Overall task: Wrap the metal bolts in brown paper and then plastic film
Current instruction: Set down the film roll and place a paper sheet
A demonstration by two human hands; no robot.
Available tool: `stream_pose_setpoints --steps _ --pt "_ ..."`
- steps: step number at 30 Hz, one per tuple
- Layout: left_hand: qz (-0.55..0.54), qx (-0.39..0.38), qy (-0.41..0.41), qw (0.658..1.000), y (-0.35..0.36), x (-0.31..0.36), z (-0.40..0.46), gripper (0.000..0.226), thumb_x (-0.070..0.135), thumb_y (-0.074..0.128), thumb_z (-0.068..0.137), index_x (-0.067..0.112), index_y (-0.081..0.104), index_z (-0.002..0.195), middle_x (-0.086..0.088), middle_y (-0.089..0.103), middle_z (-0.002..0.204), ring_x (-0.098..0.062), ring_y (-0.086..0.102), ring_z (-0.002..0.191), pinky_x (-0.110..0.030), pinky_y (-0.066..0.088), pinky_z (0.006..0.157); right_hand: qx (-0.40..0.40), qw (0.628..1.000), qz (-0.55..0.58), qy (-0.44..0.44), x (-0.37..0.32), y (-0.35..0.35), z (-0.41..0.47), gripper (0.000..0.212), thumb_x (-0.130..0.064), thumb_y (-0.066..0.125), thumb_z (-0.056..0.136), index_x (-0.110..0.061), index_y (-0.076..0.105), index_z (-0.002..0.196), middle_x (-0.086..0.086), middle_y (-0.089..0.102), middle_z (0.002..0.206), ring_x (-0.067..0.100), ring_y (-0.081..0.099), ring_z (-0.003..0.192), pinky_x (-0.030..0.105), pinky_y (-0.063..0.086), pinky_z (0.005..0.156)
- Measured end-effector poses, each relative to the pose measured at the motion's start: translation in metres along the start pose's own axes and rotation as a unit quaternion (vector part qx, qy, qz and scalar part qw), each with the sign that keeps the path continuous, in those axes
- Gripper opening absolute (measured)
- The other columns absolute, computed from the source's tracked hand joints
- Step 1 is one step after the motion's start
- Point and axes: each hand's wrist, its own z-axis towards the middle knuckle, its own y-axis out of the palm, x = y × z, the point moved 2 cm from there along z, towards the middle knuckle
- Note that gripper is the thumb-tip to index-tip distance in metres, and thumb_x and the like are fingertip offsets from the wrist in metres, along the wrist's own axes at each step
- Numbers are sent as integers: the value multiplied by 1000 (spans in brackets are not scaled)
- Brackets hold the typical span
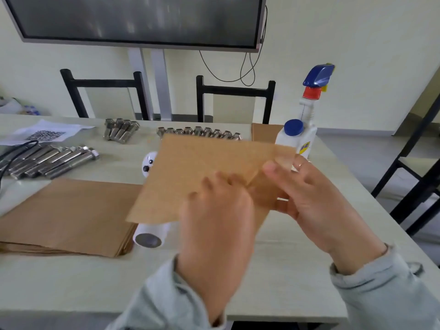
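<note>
Both hands, left hand [214, 210] and right hand [307, 194], pinch a brown paper sheet [190, 172] mid-frame above the table [285, 270]; bolts [54, 160] lie upper left.

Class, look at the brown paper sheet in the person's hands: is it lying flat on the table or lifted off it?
Lifted. Both hands hold the brown paper sheet above the table, hiding part of the film roll.

Brown paper sheet [202, 172] raised; bolts [51, 160] grouped on table
</note>
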Motion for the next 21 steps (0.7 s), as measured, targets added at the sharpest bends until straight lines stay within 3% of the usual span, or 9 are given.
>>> stream_pose_setpoints --steps 2,3,5,6,9,12,18,21 --pt "-63 5 5 998 38 65 -14 23 41 75 69 19 69 68 3 66 65 -16 64 57 -20 34 43 116 987 -105 30 14 -17 5 40 -16 70 82 -18 50 117 1 72 94 16 70 85 32 57 68" --pt "-115 -51 30 992 54 78 -22 33 53 72 68 20 69 66 5 66 64 -13 64 57 -19 36 42 156 972 -166 52 23 -26 8 42 -12 67 83 -22 47 118 -2 73 89 13 70 82 32 57 72" --pt "-124 -73 39 989 63 98 -34 48 67 67 64 19 69 68 4 65 64 -13 65 60 -21 43 47 157 956 -232 89 37 -41 12 47 -10 64 86 -25 43 125 -4 73 82 12 69 77 33 55 75" --pt "-116 -39 43 992 69 99 -32 54 68 68 63 15 71 73 1 68 69 -17 67 65 -25 49 53 140 952 -248 111 44 -48 15 48 -10 62 88 -23 42 129 -1 73 82 15 69 77 34 55 76" --pt "-55 -66 56 995 92 88 -49 67 61 81 49 3 75 82 -15 73 90 -31 70 82 -42 58 66 105 923 -336 156 55 -66 20 51 -15 57 92 -23 37 138 10 71 89 19 66 78 30 50 72" --pt "-53 -80 41 995 109 77 -52 70 50 90 36 0 75 83 -22 71 95 -36 70 85 -50 57 64 114 912 -365 148 60 -75 24 50 -17 55 93 -24 37 138 14 69 93 19 63 76 24 45 62" --pt "-31 22 44 998 121 54 -48 69 42 92 37 -2 75 88 -24 70 96 -37 69 85 -52 56 62 134 913 -365 125 70 -73 27 52 -18 56 92 -19 35 140 0 69 87 2 58 75 10 38 53" --pt "-37 10 52 998 122 49 -49 64 42 92 37 1 75 83 -22 71 91 -35 70 79 -50 57 59 139 904 -389 116 70 -71 27 51 -20 59 90 -19 37 135 -12 62 99 -3 54 83 16 37 59"
